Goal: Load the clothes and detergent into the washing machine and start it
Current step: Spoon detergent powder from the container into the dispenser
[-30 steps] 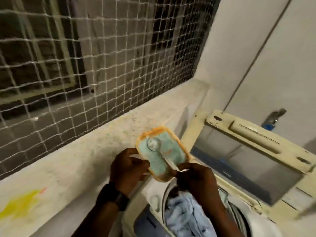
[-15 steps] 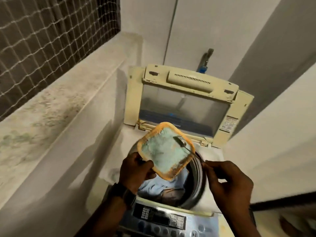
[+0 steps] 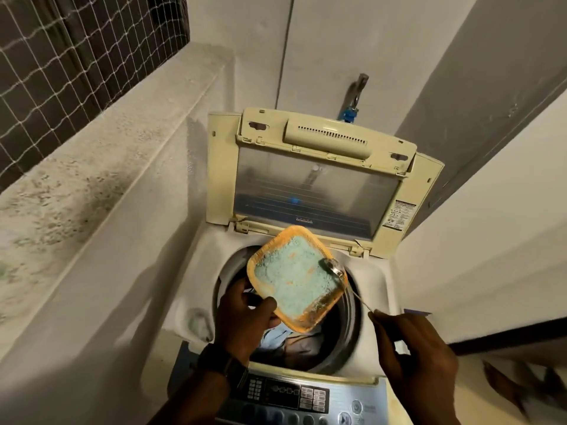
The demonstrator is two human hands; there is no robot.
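Head view: the person stands over a top-loading washer (image 3: 378, 289) whose lid (image 3: 313, 185) is raised and leans back toward the wall. The left hand (image 3: 242, 320), with a dark watch (image 3: 224, 366) on its wrist, grips an orange tub (image 3: 313, 317) by its near left corner. The thumb lies over the rim and the fingers curl beneath. The tub hangs above the drum (image 3: 349, 326) opening, tilted so that its open face shows. It is filled with pale blue-green powder (image 3: 294, 271).

The right hand (image 3: 411, 354) is to the right of the opening, above the washer's top. Its fingers are curled and pinch the far end of a thin metal spoon (image 3: 332, 267). The spoon's bowl rests at the tub's right corner, touching the powder and the rim there, and its handle slants down and right to the fingertips.

Clothes (image 3: 288, 342), light blue and brown, lie inside the drum below the tub. The panel (image 3: 294, 394), with its buttons and display, runs along the washer's near edge, just under both wrists.

On the wall behind the lid a tap (image 3: 356, 93) with a blue fitting points down. A stained concrete ledge (image 3: 92, 167) runs along the left side, with a white net (image 3: 76, 47) stretched above it.
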